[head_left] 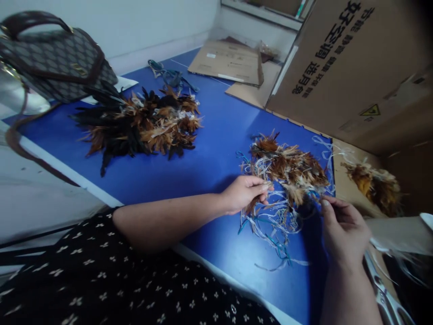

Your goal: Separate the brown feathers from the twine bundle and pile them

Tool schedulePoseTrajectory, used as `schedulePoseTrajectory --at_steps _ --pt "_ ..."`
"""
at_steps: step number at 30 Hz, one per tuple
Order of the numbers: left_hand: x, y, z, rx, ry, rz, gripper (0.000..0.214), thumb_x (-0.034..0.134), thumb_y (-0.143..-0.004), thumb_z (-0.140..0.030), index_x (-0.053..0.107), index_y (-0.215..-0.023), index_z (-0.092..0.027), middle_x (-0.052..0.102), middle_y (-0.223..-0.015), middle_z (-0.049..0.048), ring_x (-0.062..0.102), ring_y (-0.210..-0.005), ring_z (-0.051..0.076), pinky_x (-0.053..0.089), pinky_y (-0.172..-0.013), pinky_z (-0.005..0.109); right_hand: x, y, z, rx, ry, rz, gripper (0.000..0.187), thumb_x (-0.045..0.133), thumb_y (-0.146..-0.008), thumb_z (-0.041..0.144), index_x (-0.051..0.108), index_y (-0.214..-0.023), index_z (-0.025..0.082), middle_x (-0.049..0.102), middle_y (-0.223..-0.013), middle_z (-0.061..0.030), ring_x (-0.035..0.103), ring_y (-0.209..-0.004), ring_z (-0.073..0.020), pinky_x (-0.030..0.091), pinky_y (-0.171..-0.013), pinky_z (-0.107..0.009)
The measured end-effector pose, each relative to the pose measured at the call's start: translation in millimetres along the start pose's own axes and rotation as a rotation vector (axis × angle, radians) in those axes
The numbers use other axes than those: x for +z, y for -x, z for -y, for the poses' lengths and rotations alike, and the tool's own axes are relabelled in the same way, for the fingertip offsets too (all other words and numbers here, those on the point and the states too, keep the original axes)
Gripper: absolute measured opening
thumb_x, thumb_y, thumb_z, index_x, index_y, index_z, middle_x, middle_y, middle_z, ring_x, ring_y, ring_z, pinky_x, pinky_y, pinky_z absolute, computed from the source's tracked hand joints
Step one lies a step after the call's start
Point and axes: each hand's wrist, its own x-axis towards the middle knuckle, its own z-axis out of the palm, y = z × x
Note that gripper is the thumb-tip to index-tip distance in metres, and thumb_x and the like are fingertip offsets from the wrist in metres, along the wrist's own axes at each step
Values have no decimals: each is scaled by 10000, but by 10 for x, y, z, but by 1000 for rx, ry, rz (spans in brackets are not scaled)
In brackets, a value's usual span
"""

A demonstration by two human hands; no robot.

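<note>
From the head view, your left hand pinches the near edge of the small feather bundle on the blue table, fingers narrowed on a quill or string. Your right hand is half curled just beside the bundle; what it grips I cannot tell. The loose strings lie tangled underneath, so a pull could snag and drag feathers apart, I judge

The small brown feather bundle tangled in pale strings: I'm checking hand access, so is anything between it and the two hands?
Nothing visible. The left hand pinches the small brown feather bundle at its edge; the right hand touches its loose pale strings.
</note>
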Motion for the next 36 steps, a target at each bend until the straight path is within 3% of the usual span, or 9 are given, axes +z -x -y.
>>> schedulePoseTrajectory --at_steps 6,9,12,14,16,20,28,34,36 --pt "13 8 9 191 -224 -46 172 707 -1140 -261 752 -1014 -153 693 -771 -23 741 -773 112 612 -867 298 130 212 298 36 -80 98 520 942 -896 639 899 -1173 201 876 -1049 -128 807 -872 -211 663 -792 -338" --pt "-13 48 -14 541 -522 -52 193 696 -1149 -314 787 -1062 -166 758 -882 37 760 -855 156 656 -905 352 217 325 413 33 -97 166 527 949 -896 627 882 -1202 204 872 -1021 -113 802 -830 -204 669 -756 -333" --pt "-53 68 -22 942 -818 3 182 643 -1161 -271 795 -1128 -176 846 -1131 134 805 -1106 226 680 -1061 441 312 464 557 -56 -105 278 494 935 -919 571 856 -1238 203 870 -1026 -106 815 -822 -206 699 -764 -344" --pt "-79 66 -13 1067 -969 78 180 613 -1150 -206 791 -1162 -181 859 -1249 161 802 -1209 252 664 -1144 489 356 551 657 -128 -106 350 470 920 -946 528 841 -1276 203 863 -1014 -100 806 -792 -197 690 -701 -315" --pt "-96 66 -1 1062 -1084 138 194 602 -1137 -176 795 -1164 -180 861 -1219 158 800 -1172 264 652 -1164 524 378 616 734 -174 -106 380 459 906 -971 511 824 -1306 208 860 -1014 -96 793 -773 -186 666 -641 -282" --pt "-90 105 -2 874 -1170 182 246 576 -1142 -207 818 -1162 -166 826 -1082 151 776 -1057 273 656 -1077 492 378 667 784 -203 -109 342 422 878 -1013 535 809 -1295 228 856 -1012 -77 785 -778 -171 668 -653 -266" --pt "-39 159 -37 658 -1034 208 188 648 -1052 -185 828 -1105 -200 789 -1037 125 719 -991 261 638 -1041 463 349 638 776 -236 -124 327 351 895 -1010 487 834 -1247 235 870 -990 -59 789 -762 -170 682 -705 -298" --pt "-69 128 -53 639 -974 42 177 627 -1097 -234 801 -1078 -206 774 -984 108 724 -967 248 632 -987 435 -131 153 260 -156 156 312 470 867 -936 707 902 -1098 266 887 -1017 -74 811 -835 -258 666 -824 -410" --pt "-75 120 -66 643 -938 -3 192 607 -1119 -245 786 -1060 -207 770 -961 97 719 -939 235 625 -966 426 -283 -60 -16 -189 386 169 501 788 -938 739 903 -992 255 828 -896 -92 776 -806 -290 632 -812 -446"
